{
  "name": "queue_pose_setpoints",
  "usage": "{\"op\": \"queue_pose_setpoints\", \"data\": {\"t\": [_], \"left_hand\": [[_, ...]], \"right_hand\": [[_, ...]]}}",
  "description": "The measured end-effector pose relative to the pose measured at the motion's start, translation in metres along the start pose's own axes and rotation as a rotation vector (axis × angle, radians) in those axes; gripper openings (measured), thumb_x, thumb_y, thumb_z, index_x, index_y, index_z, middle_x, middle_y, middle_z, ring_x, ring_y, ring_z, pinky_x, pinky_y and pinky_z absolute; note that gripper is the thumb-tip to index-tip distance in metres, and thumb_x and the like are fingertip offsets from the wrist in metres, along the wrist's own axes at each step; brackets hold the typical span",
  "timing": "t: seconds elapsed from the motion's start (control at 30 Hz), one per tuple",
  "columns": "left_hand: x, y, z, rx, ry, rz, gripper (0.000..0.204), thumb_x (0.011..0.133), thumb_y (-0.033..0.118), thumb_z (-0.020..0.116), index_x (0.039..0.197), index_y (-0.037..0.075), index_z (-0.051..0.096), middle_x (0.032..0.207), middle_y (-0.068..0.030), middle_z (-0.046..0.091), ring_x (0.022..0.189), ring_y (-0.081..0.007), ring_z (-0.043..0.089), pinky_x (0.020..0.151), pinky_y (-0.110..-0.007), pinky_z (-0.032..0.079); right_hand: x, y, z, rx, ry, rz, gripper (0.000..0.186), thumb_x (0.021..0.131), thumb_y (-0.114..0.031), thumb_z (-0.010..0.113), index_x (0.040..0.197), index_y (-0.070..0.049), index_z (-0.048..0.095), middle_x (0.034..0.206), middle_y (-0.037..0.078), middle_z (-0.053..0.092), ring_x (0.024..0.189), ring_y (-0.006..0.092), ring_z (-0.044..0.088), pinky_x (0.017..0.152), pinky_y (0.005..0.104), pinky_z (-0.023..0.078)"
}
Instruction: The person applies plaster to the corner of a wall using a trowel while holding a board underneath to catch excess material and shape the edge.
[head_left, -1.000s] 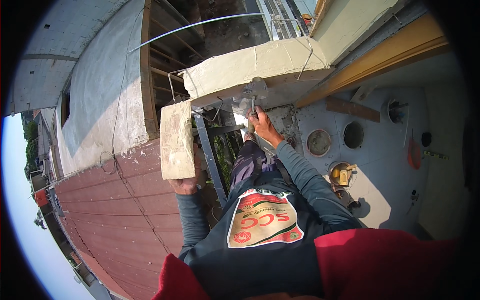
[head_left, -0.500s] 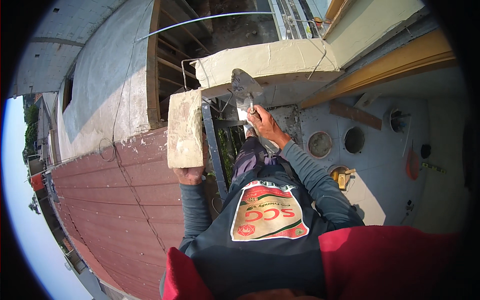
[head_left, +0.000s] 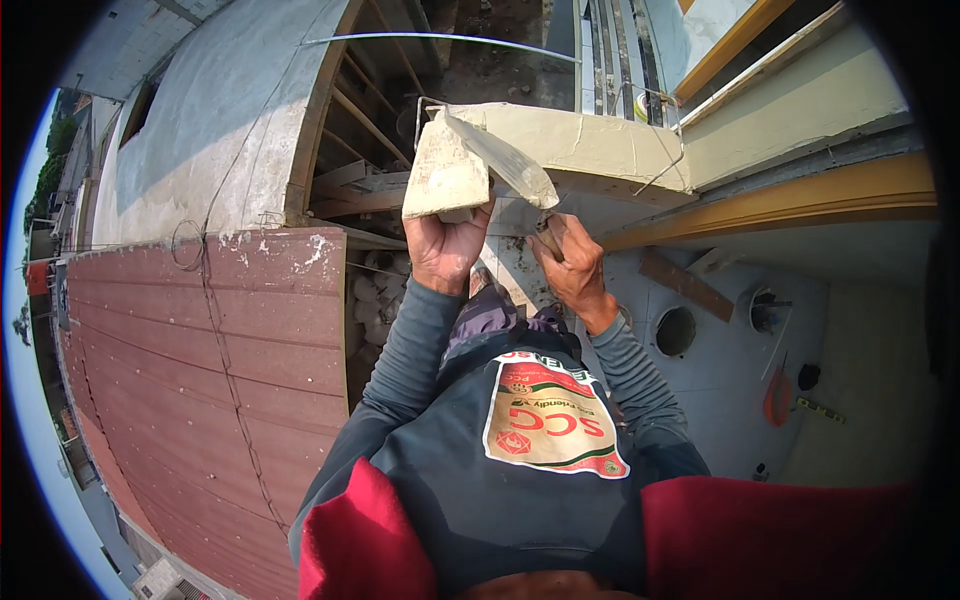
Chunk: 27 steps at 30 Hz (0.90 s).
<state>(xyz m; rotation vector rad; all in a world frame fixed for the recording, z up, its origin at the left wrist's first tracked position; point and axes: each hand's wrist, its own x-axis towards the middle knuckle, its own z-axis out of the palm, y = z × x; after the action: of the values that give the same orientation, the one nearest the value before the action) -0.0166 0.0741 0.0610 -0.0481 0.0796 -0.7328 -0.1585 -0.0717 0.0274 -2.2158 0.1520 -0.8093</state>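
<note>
Block (head_left: 445,172) of pale, rough masonry sits in the left hand (head_left: 447,248), whose grip is clamped on its lower end from beneath, fingers curled up the near face. Block is squarish and chalky, with crumbled edges. Right hand (head_left: 572,268), just beside the left, has its grip closed around the handle of a trowel (head_left: 510,162). The flat, pointed steel blade, coated in grey mortar, slants up and leftward from that grip and lies against the block's top right edge. Both forearms wear grey knit sleeves.

Directly beyond both grips runs a cream concrete ledge (head_left: 590,145), smooth-rendered with hairline cracks; a thin bent wire (head_left: 665,165) hooks over its right end. Left of the left grip, a reddish-brown ribbed metal roof (head_left: 200,340) slopes away, flecked with white mortar near its upper edge. Above that roof, a grey plastered wall (head_left: 220,120), coarse and stained. Between roof and ledge, dark timber framing (head_left: 370,120) shows in shadow.

Right of and below the right grip, a pale grey floor (head_left: 720,380) carries a round dark hole (head_left: 675,330), a brown plank (head_left: 685,285) and an orange tool (head_left: 778,398). A yellow beam (head_left: 800,200) crosses above it.
</note>
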Motion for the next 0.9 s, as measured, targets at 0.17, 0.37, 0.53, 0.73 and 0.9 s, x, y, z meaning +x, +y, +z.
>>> {"op": "queue_pose_setpoints", "data": {"t": [0.17, 0.37, 0.53, 0.73, 0.9], "left_hand": [[0.010, 0.013, -0.004, 0.019, -0.012, 0.042, 0.045, 0.099, 0.026, 0.050, 0.137, 0.002, 0.050, 0.137, -0.0187, 0.056, 0.121, -0.0352, 0.058, 0.098, -0.052, 0.051], [-0.001, 0.002, -0.007, 0.160, 0.023, 0.090, 0.042, 0.100, 0.020, 0.046, 0.138, 0.001, 0.048, 0.133, -0.0150, 0.058, 0.119, -0.0297, 0.059, 0.098, -0.047, 0.050], [-0.007, -0.006, -0.006, 0.236, 0.061, 0.124, 0.042, 0.103, 0.022, 0.042, 0.140, 0.002, 0.044, 0.134, -0.0140, 0.057, 0.118, -0.0282, 0.059, 0.098, -0.046, 0.050], [-0.032, -0.008, -0.006, 0.148, 0.012, 0.151, 0.044, 0.101, 0.021, 0.043, 0.141, 0.002, 0.044, 0.135, -0.0153, 0.057, 0.121, -0.0301, 0.058, 0.105, -0.049, 0.045], [-0.073, 0.012, -0.005, 0.212, 0.044, 0.286, 0.047, 0.100, 0.014, 0.044, 0.145, 0.006, 0.038, 0.138, -0.0140, 0.054, 0.122, -0.0289, 0.058, 0.104, -0.046, 0.047]], "right_hand": [[-0.005, 0.013, -0.070, -0.224, -0.132, -0.134, 0.024, 0.074, -0.003, 0.077, 0.091, 0.005, 0.062, 0.093, 0.018, 0.063, 0.075, 0.0370, 0.064, 0.062, 0.0394, 0.052], [0.044, -0.030, -0.139, -0.274, -0.309, -0.186, 0.027, 0.073, -0.004, 0.078, 0.095, 0.004, 0.063, 0.095, 0.017, 0.066, 0.081, 0.0337, 0.067, 0.066, 0.0380, 0.054], [0.083, -0.024, -0.133, -0.334, -0.470, -0.350, 0.032, 0.075, -0.005, 0.077, 0.103, 0.002, 0.063, 0.095, 0.015, 0.066, 0.080, 0.0324, 0.066, 0.066, 0.0380, 0.054], [0.121, 0.018, -0.075, -0.252, -0.502, -0.216, 0.030, 0.084, -0.013, 0.071, 0.107, 0.004, 0.062, 0.093, 0.018, 0.064, 0.080, 0.0371, 0.063, 0.070, 0.0413, 0.051], [0.125, 0.039, -0.048, -0.231, -0.546, -0.154, 0.032, 0.088, -0.018, 0.068, 0.105, 0.008, 0.063, 0.091, 0.023, 0.063, 0.081, 0.0399, 0.063, 0.075, 0.0434, 0.049]]}}
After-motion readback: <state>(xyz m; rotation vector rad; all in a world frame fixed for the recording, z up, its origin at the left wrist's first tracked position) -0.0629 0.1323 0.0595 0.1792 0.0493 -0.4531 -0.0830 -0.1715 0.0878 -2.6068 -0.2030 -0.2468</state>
